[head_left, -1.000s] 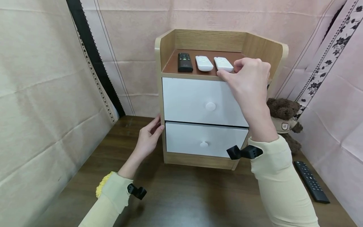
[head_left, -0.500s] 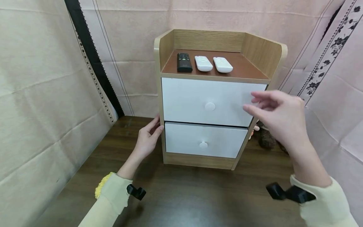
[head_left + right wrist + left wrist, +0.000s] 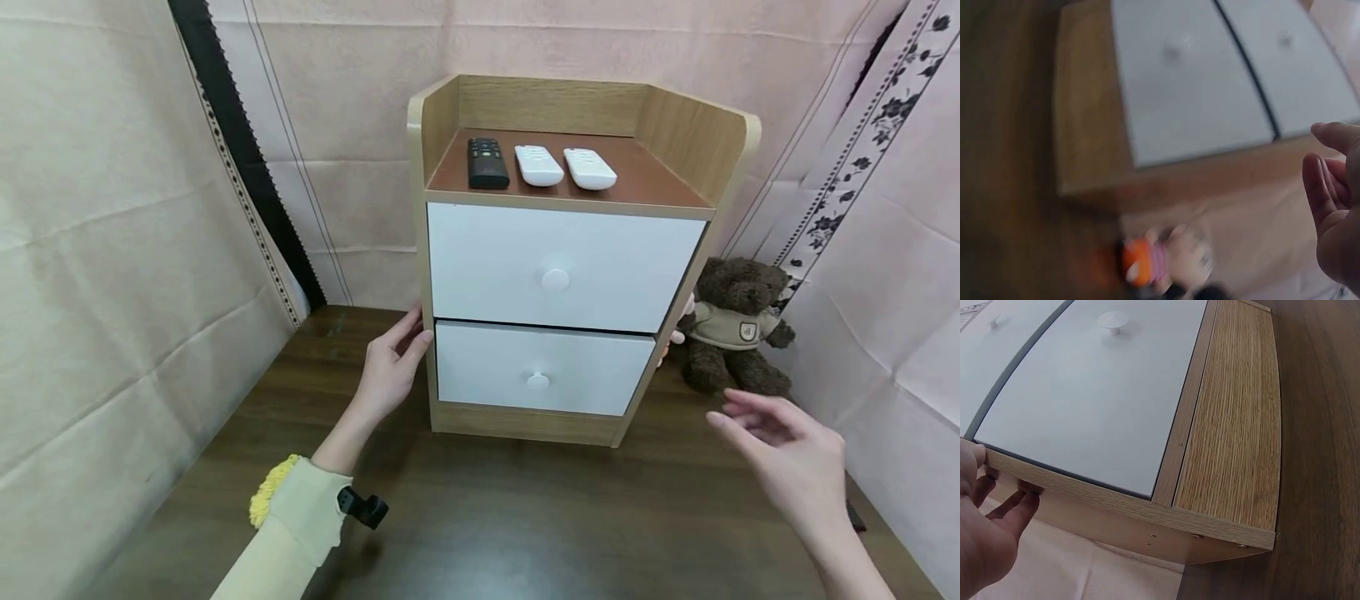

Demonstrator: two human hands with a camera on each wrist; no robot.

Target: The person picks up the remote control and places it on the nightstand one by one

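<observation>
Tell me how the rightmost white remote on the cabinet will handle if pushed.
The white remote looks like hard plastic, so it should feel stiff. Lying flat on the shelf, it would more likely slide than roll. Its near end sits close to the shelf's front edge, so a forward push might drop it.

Head view: set high, facing forward and down; whole front of cabinet (image 3: 525, 423) in frame. Left wrist view: close in, cabinet tipped sideways, left flank nearest. Right wrist view: blurred, farther off, right flank nearest. All three share the white lower drawer (image 3: 487, 371).
</observation>
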